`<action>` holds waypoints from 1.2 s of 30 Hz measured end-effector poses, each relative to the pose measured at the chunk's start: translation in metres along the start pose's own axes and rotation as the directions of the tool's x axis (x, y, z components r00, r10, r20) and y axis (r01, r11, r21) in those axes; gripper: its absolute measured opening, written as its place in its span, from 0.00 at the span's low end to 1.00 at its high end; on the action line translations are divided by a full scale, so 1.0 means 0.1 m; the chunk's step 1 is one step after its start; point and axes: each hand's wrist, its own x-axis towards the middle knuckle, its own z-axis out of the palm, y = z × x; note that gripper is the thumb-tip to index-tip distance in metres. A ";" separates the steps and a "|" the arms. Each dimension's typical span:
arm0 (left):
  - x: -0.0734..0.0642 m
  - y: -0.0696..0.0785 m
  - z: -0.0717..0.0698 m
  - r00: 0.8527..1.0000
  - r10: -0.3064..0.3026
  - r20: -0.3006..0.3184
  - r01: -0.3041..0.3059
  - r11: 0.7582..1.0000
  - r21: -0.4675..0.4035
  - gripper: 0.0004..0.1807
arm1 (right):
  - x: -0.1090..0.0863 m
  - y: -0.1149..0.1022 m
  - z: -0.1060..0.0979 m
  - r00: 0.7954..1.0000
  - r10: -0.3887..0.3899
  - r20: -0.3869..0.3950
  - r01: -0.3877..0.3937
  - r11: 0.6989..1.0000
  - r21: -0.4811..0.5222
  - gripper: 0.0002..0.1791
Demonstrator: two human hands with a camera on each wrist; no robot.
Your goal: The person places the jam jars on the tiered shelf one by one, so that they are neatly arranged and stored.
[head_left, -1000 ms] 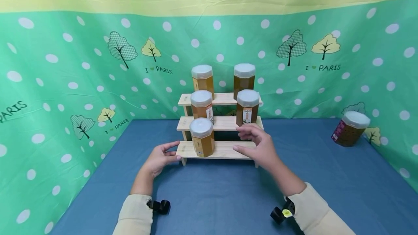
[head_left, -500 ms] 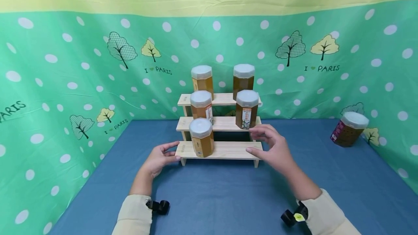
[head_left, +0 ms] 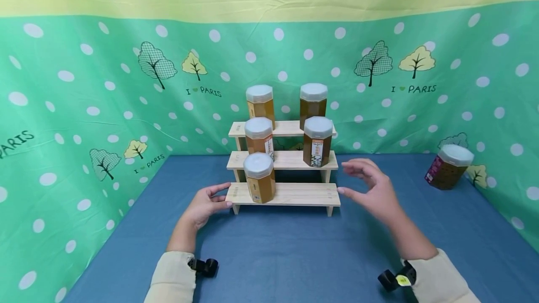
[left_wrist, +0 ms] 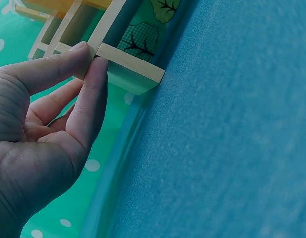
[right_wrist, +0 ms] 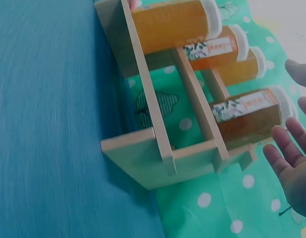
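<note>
A three-step wooden display rack point(head_left: 305, 194) stands mid-table. My left hand point(head_left: 201, 208) pinches the left end of its lowest board between thumb and fingers, seen close up in the left wrist view. Just off the rack's right end, my right hand point(head_left: 372, 191) is held with fingers spread and nothing in them. On the lowest step, left side, sits a honey jar point(head_left: 262, 185) with a white lid. The middle step bears an amber jar point(head_left: 258, 143) at left and a darker labelled jar point(head_left: 317, 148) at right. Behind them are two more jars on the top step.
A dark jar point(head_left: 447, 172) with a purple label and white lid stands apart on the blue tablecloth point(head_left: 278, 256), far right. Green dotted cloth point(head_left: 290, 60) printed with trees hangs behind and along the sides. Both wrists wear small black cameras.
My right hand has moved right, from in front of the middle-step right jar to beyond the rack's end. My left hand keeps its place on the lowest board.
</note>
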 end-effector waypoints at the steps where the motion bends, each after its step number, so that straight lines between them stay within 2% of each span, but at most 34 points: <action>1: 0.00 0.00 0.00 1.000 0.001 0.000 -0.001 1.000 0.000 0.36 | 0.00 -0.02 -0.02 1.000 -0.002 -0.006 0.002 1.000 -0.013 0.30; 8: 0.00 -0.01 0.02 1.000 0.004 -0.013 -0.003 1.000 0.009 0.36 | -0.05 0.07 -0.17 0.998 0.028 -0.053 -0.032 0.996 -0.085 0.32; 14: -0.01 -0.01 0.02 1.000 0.003 -0.021 -0.003 1.000 0.013 0.35 | -0.11 0.17 -0.31 0.988 0.061 -0.144 -0.082 0.986 -0.145 0.33; 20: -0.01 -0.02 0.01 1.000 0.000 -0.019 0.000 1.000 0.013 0.36 | -0.16 0.29 -0.47 0.968 0.082 -0.239 -0.125 0.978 -0.169 0.29; 28: 0.00 -0.02 0.01 1.000 0.001 -0.017 -0.001 1.000 0.012 0.36 | -0.17 0.34 -0.66 0.946 0.139 -0.294 -0.195 0.965 -0.174 0.26; 36: 0.00 0.00 0.01 1.000 0.003 -0.016 -0.003 1.000 0.010 0.35 | -0.20 0.41 -0.81 0.905 0.228 -0.360 -0.308 0.934 -0.183 0.26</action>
